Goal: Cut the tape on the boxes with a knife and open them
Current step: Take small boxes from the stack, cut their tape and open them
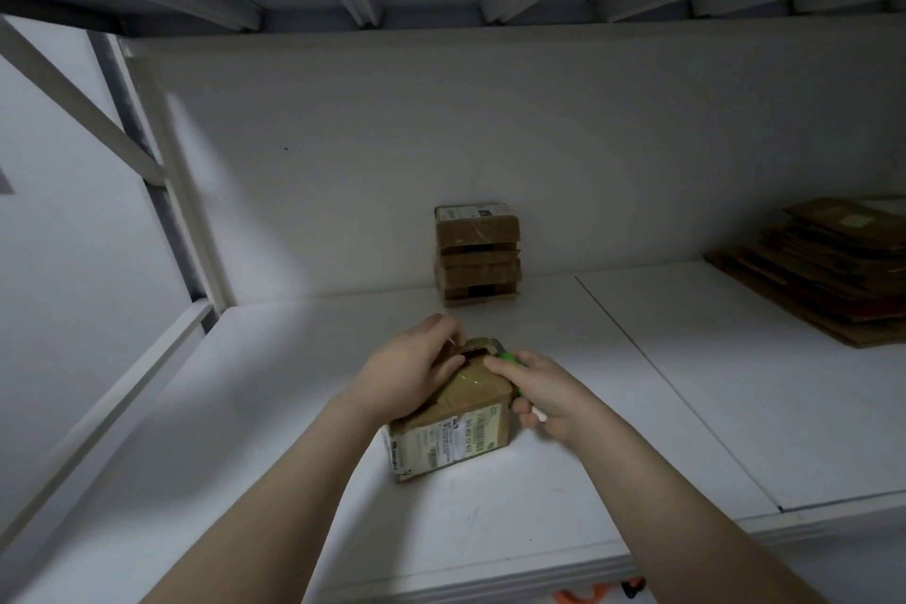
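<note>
A small taped cardboard box [458,427] with a shipping label on its near side sits on the white shelf [274,432]. My left hand [409,370] grips the box's top left flap, fingers curled over its edge. My right hand [539,395] holds a green-handled knife [507,358] against the box's right top edge, with the forefinger stretched along the top. The blade is hidden. The top flaps look partly lifted, with a dark gap between them.
A stack of small taped boxes [478,255] stands against the back wall. Flattened cardboard sheets [828,265] are piled at the right. The shelf's front edge [490,574] lies near me, an upper shelf overhead, and a metal frame post [162,191] on the left.
</note>
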